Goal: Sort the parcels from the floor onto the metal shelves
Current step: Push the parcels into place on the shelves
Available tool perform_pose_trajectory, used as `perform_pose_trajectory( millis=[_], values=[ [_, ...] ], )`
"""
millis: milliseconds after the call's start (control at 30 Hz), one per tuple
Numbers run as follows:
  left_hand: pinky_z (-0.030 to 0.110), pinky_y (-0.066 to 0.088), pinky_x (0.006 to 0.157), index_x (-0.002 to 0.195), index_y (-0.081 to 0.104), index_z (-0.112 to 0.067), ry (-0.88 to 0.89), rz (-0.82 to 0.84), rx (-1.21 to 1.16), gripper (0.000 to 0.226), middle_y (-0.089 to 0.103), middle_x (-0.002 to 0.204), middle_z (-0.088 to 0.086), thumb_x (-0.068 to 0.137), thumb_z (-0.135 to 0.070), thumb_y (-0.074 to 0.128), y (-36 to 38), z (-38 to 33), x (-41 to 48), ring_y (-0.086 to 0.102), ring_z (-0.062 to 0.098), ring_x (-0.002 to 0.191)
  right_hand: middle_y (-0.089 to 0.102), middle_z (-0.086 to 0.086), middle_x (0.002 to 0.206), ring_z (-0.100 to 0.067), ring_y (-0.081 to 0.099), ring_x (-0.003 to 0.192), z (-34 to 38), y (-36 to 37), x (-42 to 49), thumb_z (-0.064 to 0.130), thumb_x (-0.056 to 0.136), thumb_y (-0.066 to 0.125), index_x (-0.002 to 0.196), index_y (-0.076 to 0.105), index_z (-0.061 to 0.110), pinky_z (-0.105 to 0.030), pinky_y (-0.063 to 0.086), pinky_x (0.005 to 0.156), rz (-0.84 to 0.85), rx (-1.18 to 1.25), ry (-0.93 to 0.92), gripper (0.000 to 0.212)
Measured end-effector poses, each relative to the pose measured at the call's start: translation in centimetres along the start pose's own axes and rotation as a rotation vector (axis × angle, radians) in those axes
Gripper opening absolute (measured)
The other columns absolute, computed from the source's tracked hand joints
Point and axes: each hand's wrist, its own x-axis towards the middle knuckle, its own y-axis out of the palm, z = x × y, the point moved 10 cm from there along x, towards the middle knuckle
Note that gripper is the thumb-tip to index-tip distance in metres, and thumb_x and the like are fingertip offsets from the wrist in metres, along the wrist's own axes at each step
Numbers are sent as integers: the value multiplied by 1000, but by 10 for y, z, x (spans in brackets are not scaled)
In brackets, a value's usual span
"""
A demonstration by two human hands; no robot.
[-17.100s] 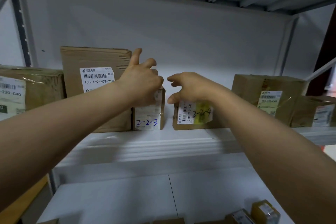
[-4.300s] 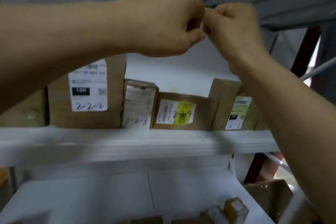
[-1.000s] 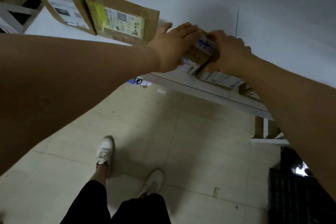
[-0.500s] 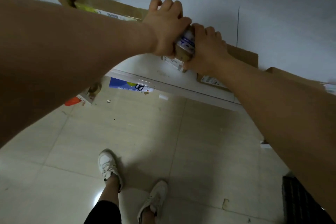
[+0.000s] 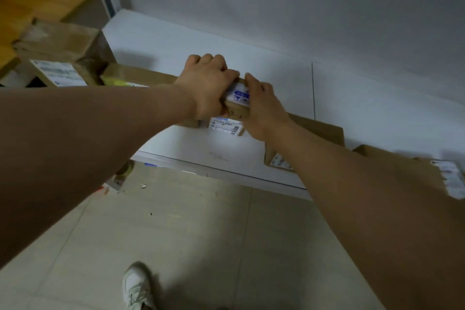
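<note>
A small brown parcel [image 5: 236,104] with a white-and-blue label sits on top of another small labelled parcel [image 5: 226,126] on the low white metal shelf [image 5: 226,156]. My left hand [image 5: 207,85] grips its left side and top. My right hand [image 5: 263,106] grips its right side. Both hands are closed on it, and most of the box is hidden between them.
A flat brown parcel [image 5: 130,78] with a yellow sticker and a bigger box [image 5: 60,53] stand at the shelf's left. More brown parcels [image 5: 319,131] lie under my right forearm and at the far right [image 5: 427,171]. Below the shelf edge is tiled floor with scraps [image 5: 120,176] and my shoe [image 5: 137,287].
Both hands stay closed on the small parcel and have set it lower, onto the labelled parcel on the shelf. The view has tilted a little more toward the shelf.
</note>
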Motion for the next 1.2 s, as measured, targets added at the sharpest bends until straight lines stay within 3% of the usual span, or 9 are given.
perform_pose_trajectory(
  millis=[233,400,567,700,867,933,1033,1200],
  values=[
    [45,31,102,140,46,-27,-19,38,15,85,49,127,8,66,-57,77,6,17,-5,45,30,117,24,-16,155,-32,47,131,13,7,2,5,84,71,161,5,17,-39,44,107,32,29,-32,102],
    [49,25,107,142,40,-28,-41,33,69,93,39,138,9,64,-65,72,4,14,-9,36,30,129,25,-15,155,-30,41,135,8,5,-4,8,79,81,161,0,23,-45,41,112,65,40,-25,115],
    [47,20,110,148,33,-25,39,-22,-61,97,30,146,9,66,-64,65,-9,-37,-9,28,32,135,28,-12,159,-31,31,144,-34,-30,-25,5,89,67,159,20,25,-44,30,118,53,-75,37,87],
    [47,23,109,151,25,-26,183,26,-114,102,27,149,6,66,-62,70,3,-113,-1,27,30,136,44,-8,151,-31,40,138,-84,-59,-53,25,89,70,152,37,27,-48,35,114,68,-114,103,71],
    [51,16,114,153,14,-24,202,118,-92,111,22,157,6,68,-65,72,32,-167,8,22,29,143,47,-3,147,-33,44,132,-135,-60,-79,56,67,85,151,33,36,-53,38,109,197,-270,168,101],
    [51,14,115,153,15,-23,187,153,-84,107,29,154,7,71,-56,74,41,-172,10,27,29,141,40,-4,151,-35,38,135,-148,-49,-84,49,66,88,154,26,34,-52,33,108,214,-335,165,109],
    [52,15,115,152,19,-22,174,166,-44,97,37,147,8,73,-38,72,44,-169,16,36,29,135,33,-8,152,-35,33,136,-152,-44,-84,34,73,85,154,26,29,-52,32,107,99,-359,127,100],
    [50,23,110,153,12,-23,157,226,-9,105,35,141,13,69,-35,74,43,-158,32,47,31,126,29,-9,151,-35,25,141,-149,-37,-70,25,75,83,152,25,25,-57,33,111,69,-209,148,96]
  ],
)
